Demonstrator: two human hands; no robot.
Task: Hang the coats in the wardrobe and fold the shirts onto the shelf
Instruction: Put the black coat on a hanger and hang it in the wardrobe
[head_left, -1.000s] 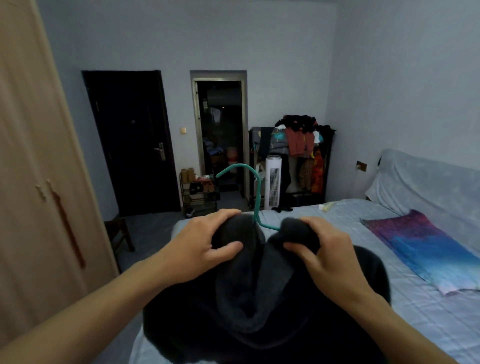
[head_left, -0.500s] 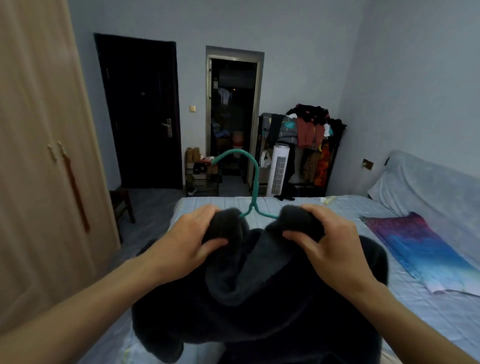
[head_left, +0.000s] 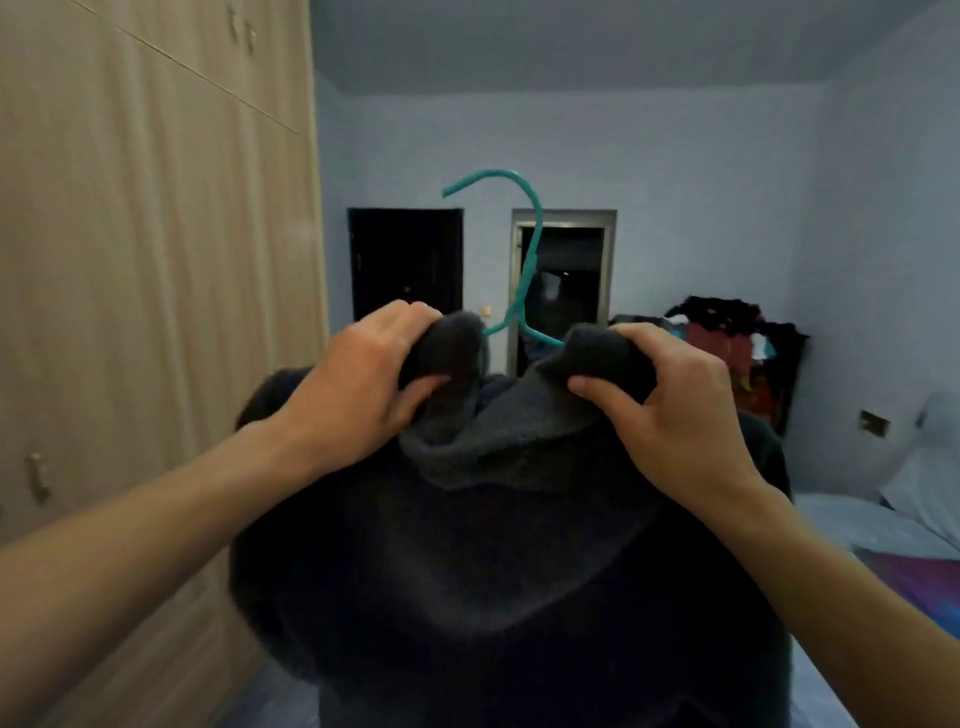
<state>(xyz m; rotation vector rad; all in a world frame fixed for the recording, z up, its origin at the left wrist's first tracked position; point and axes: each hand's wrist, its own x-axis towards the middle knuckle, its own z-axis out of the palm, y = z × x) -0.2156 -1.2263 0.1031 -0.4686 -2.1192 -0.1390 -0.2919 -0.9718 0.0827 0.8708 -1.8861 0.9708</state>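
A dark fleece coat (head_left: 498, 561) hangs in front of me on a teal hanger (head_left: 530, 260), whose hook rises above the collar and points left. My left hand (head_left: 358, 395) grips the left shoulder of the coat over the hanger. My right hand (head_left: 670, 405) grips the right shoulder the same way. The hanger's arms are hidden inside the coat. The wooden wardrobe (head_left: 156, 312) fills the left side, with its doors shut.
A bed (head_left: 883, 535) with a light cover lies at the lower right. A rack piled with clothes (head_left: 727, 343) stands by the far wall. A dark door (head_left: 405, 260) and an open doorway (head_left: 566, 280) are straight ahead.
Both hands have lifted the coat on its hanger up off the bed to chest height. My view has tilted up and nearer the wardrobe.
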